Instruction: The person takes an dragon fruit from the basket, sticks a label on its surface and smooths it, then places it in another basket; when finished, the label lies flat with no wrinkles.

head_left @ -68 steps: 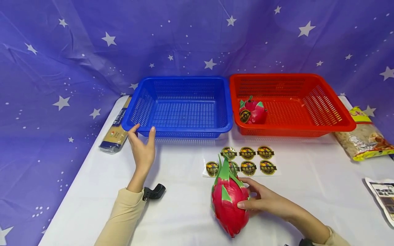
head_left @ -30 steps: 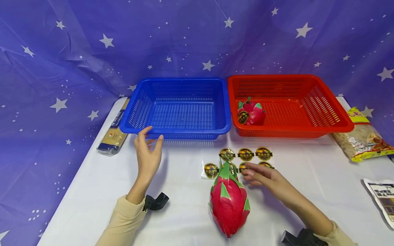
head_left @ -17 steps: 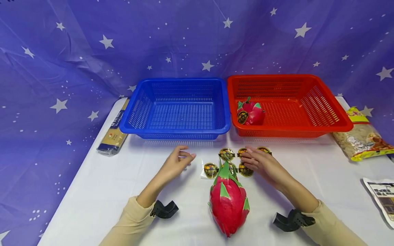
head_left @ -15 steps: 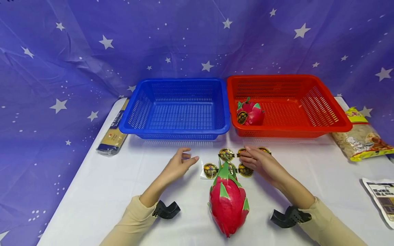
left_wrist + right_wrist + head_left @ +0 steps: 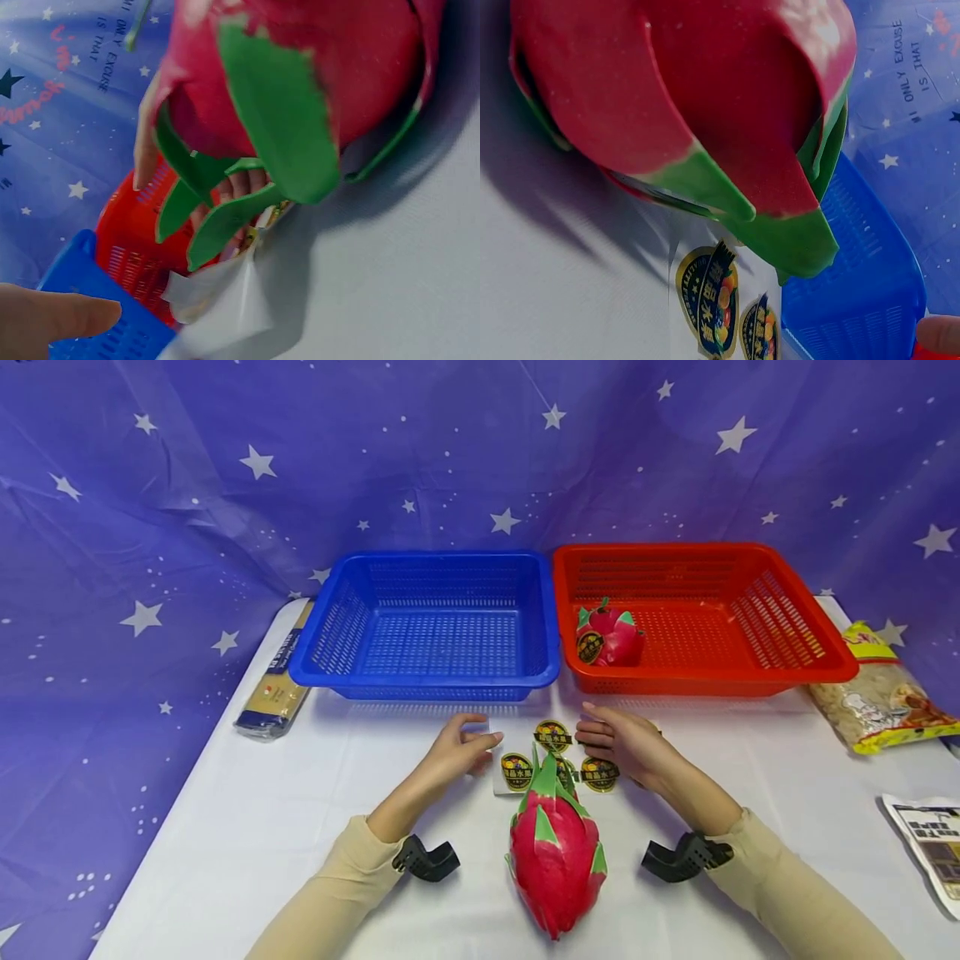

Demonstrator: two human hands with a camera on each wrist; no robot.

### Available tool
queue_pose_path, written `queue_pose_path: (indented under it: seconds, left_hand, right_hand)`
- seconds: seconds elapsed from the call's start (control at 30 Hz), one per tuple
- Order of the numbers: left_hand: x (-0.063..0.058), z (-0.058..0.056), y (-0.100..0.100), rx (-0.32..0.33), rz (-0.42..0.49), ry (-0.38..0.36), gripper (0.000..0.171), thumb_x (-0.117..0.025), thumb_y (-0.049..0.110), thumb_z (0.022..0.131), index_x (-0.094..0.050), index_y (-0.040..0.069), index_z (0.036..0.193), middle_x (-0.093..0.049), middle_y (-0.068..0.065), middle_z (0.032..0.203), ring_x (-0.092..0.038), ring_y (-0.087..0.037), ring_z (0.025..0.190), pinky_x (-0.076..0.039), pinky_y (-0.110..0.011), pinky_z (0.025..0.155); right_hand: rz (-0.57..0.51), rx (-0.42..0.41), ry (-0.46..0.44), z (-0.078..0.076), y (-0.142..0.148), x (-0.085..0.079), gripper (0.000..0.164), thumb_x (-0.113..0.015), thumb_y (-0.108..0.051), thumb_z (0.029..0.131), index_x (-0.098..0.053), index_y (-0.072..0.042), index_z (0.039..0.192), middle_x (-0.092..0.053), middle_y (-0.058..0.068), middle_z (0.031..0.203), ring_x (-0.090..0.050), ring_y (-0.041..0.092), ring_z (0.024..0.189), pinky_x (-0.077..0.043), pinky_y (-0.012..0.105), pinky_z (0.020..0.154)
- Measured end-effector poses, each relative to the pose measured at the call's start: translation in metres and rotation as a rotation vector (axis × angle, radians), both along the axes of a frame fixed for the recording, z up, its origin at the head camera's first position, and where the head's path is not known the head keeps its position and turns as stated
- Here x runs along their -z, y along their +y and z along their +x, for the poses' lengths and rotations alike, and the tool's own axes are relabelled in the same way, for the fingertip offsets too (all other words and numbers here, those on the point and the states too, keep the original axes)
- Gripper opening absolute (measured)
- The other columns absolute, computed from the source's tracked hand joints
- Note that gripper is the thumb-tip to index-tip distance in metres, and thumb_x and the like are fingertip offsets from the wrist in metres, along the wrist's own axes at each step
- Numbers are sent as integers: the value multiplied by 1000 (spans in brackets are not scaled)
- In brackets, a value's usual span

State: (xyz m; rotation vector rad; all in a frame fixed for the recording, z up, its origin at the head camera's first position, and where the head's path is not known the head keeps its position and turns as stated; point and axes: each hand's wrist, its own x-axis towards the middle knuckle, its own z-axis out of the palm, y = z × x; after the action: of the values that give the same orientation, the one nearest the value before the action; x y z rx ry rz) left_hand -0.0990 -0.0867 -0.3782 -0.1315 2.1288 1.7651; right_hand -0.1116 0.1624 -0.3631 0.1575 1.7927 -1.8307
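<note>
Beyond the near dragon fruit (image 5: 557, 864), the right hand (image 5: 630, 747) partly hid the sticker sheet (image 5: 553, 737), the left hand (image 5: 452, 756) by its left edge.

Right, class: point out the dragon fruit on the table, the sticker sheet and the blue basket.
Dragon fruit (image 5: 557, 862), head view: middle of its red body.
Sticker sheet (image 5: 552, 737), head view: one of its round stickers.
Blue basket (image 5: 444, 642), head view: its perforated floor.

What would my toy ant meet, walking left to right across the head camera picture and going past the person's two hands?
A tan-and-navy plastic-wrapped packet → the person's left hand → the nearer red-and-green dragon fruit → the person's right hand → a yellow-topped clear plastic bag of beige food.
</note>
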Motion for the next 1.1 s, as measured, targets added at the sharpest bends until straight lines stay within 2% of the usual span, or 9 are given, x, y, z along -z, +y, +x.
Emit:
queue_pose_path:
  seconds: [0.17,0.33,0.37,0.43,0.5,0.6,0.8,0.93,1.1]
  left_hand:
    - [5,-8,8,26,-13,75,51,-63,18,82,-42,8,128,-64,-20,98,-50,-11,61,-40,-22,52]
    - [8,-17,18,14,-27,127,57,-66,17,79,-40,14,130,-66,-18,93,-53,-11,64,-43,-22,59]
    - [10,-19,20,22,-41,149,57,-66,17,79,-41,14,130,-64,-16,85,-51,-11,62,-42,-23,58]
    - [11,-22,24,56,-78,213,52,-66,16,79,-47,13,127,-64,-13,93,-57,-13,79,-46,-28,72]
    - [12,-24,28,97,-101,261,47,-65,16,80,-51,12,125,-64,-12,104,-58,-19,96,-44,-34,87]
    - [15,-27,33,142,-110,278,41,-64,15,80,-57,8,120,-55,-7,127,-47,-23,120,-33,-41,104]
    - [20,-31,39,150,-132,244,37,-65,11,78,-61,9,115,-57,-8,126,-51,-26,113,-35,-41,101]
    - [23,-30,40,133,-140,274,37,-64,8,77,-63,11,113,-58,-7,124,-51,-26,116,-34,-41,102]
    - [26,-27,41,112,-85,309,36,-64,4,77,-63,10,112,-60,-7,122,-47,-22,122,-31,-40,105]
  right_hand:
    - [13,-32,7,-1,1,0,68,-39,-39,95,-13,3,141,-21,28,145,-24,37,135,-23,47,110]
    - [6,-40,-1,-1,2,0,63,-34,-36,96,-13,0,143,-19,29,145,-23,39,135,-21,48,111]
    - [4,-42,-2,-1,3,0,63,-34,-36,96,-12,0,143,-19,29,145,-23,40,134,-20,48,111]
    - [2,-44,-5,-2,3,0,62,-33,-36,96,-12,-1,144,-19,29,145,-23,40,134,-20,48,111]
    - [4,-45,-6,-2,3,1,62,-33,-35,97,-11,-1,144,-19,29,145,-24,40,134,-20,47,111]
    - [12,-43,-4,-3,3,1,61,-33,-35,97,-13,-1,143,-21,28,145,-25,39,133,-22,47,111]
    - [67,-56,38,-3,2,3,61,-35,-35,96,-17,3,141,-27,27,143,-34,34,130,-29,44,108]
    - [149,-48,107,-3,0,4,62,-38,-34,95,-21,7,139,-34,28,138,-42,30,123,-38,38,102]
    - [234,-44,165,-5,-4,8,63,-43,-35,94,-24,5,138,-41,26,135,-46,32,121,-41,38,99]
